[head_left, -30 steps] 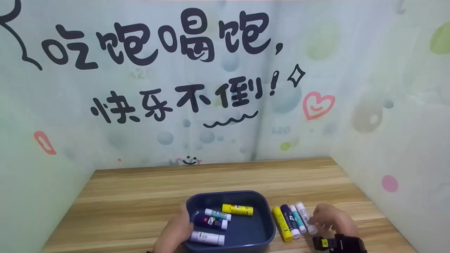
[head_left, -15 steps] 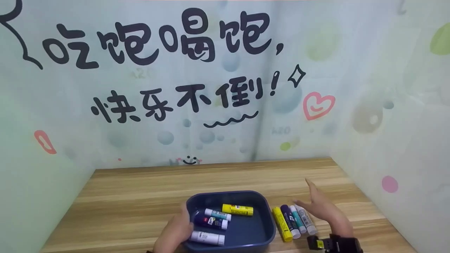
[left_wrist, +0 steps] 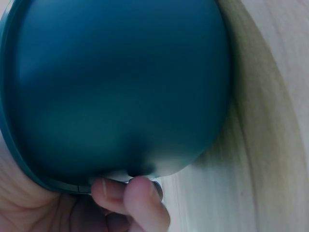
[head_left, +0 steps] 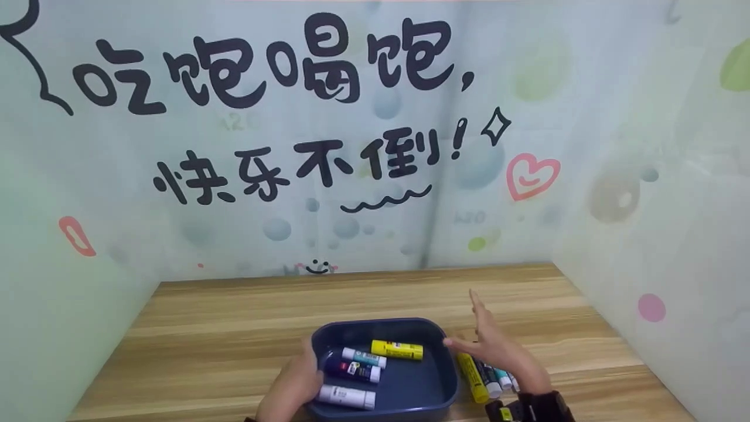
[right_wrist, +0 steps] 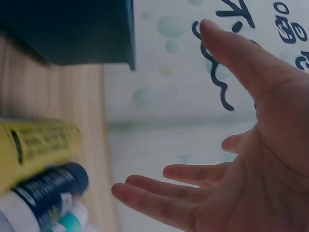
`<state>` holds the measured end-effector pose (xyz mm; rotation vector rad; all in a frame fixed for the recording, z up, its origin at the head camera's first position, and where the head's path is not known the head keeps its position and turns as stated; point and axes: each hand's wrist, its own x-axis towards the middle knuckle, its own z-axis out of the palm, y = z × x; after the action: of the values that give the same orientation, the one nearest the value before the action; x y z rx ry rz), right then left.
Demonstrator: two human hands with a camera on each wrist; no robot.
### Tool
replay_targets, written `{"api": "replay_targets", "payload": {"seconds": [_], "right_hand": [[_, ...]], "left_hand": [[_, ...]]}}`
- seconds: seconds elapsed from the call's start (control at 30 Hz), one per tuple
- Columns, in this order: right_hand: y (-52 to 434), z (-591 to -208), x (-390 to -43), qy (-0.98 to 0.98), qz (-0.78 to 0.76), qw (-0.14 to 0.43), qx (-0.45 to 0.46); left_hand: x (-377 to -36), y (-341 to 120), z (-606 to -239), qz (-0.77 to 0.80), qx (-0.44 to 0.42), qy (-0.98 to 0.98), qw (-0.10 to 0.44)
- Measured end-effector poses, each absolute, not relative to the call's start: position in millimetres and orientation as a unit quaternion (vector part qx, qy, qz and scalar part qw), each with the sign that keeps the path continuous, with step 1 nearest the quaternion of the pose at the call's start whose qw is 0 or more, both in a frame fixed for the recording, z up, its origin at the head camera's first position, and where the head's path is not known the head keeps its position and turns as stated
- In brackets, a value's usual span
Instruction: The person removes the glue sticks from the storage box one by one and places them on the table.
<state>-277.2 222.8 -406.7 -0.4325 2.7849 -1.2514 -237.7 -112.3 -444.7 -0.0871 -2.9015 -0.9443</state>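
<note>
My left hand (head_left: 297, 368) grips the left side of a dark blue plastic bin (head_left: 454, 375); in the left wrist view its fingers (left_wrist: 145, 205) curl against the bin's outer wall. Inside the bin lie a yellow glue stick (head_left: 397, 350), a teal-and-white glue stick (head_left: 364, 357), a navy glue stick (head_left: 351, 370) and a white glue stick (head_left: 345, 397). My right hand (head_left: 498, 349) is spread, empty, near the bin's right rim. It partly covers a row of glue sticks on the table, led by a yellow one (head_left: 473, 378) and a navy one (right_wrist: 55, 193).
The wood-grain table (head_left: 234, 328) carries the bin and the row to its right. A pale printed wall (head_left: 375, 234) rises behind, with side panels (head_left: 674, 264) to left and right.
My right hand has let go of the clear-and-white glue stick at the row's right end, spread its fingers and moved left towards the bin. My left hand has stayed on the bin.
</note>
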Motion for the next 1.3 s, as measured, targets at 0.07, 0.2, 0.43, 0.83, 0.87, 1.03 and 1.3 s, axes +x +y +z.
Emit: {"api": "replay_targets", "payload": {"seconds": [0.07,0.2,0.43,0.83,0.87,1.03,1.3], "right_hand": [[215.4,-411.2,-278.6,0.902,-0.403,0.029,-0.15],[203.3,-420.7,-279.8,0.898,-0.402,0.033,-0.177],[191.9,-435.9,-282.6,0.897,-0.398,0.062,-0.183],[175.7,-445.6,-277.8,0.916,-0.377,0.034,-0.13],[174.8,-446.1,-277.6,0.92,-0.371,0.027,-0.126],[171.6,-447.1,-277.7,0.936,-0.338,0.027,-0.09],[170.3,-448.7,-277.8,0.943,-0.325,0.029,-0.068]], "left_hand": [[-237.8,-112.6,-444.8,-0.314,-0.026,-0.948,0.046],[-237.9,-113.1,-444.8,-0.318,-0.025,-0.947,0.042],[-237.8,-113.1,-443.6,-0.32,-0.025,-0.947,0.031],[-236.9,-112.5,-442.7,-0.306,-0.027,-0.951,0.031],[-236.8,-112.3,-442.5,-0.307,-0.025,-0.951,0.031],[-237.0,-111.6,-441.9,-0.308,-0.012,-0.951,0.021],[-237.3,-110.5,-442.0,-0.31,-0.009,-0.95,0.016]]}}
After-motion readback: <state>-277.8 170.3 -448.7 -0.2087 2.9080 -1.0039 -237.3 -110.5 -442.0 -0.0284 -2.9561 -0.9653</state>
